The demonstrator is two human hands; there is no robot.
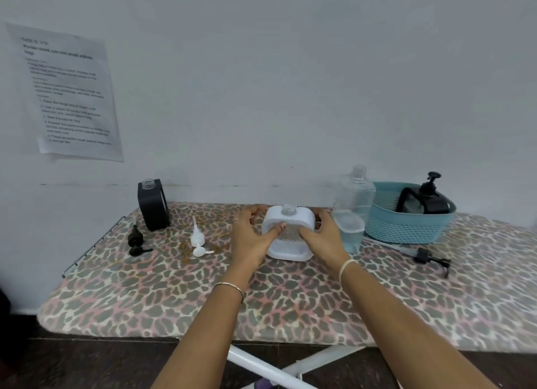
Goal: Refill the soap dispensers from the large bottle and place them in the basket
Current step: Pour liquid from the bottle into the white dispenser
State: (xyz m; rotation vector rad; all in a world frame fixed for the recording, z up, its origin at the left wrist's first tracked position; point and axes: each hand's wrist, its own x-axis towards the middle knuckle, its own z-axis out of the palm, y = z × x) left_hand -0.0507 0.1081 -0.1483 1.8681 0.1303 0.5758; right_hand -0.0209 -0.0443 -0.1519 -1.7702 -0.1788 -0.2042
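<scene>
Your left hand (252, 237) and right hand (319, 234) each have a grip closed on the white square plastic soap dispenser (289, 232), open-necked on the leopard-print bench (261, 298). Keep it upright beside the large clear bottle (353, 208). The wall sheet's (65, 92) writing is blurred.

White dispenser (288, 233) upright, uncapped, mid-board; large clear bottle (352, 211) just right; teal basket (406, 225) holding black dispenser (425, 198).
</scene>
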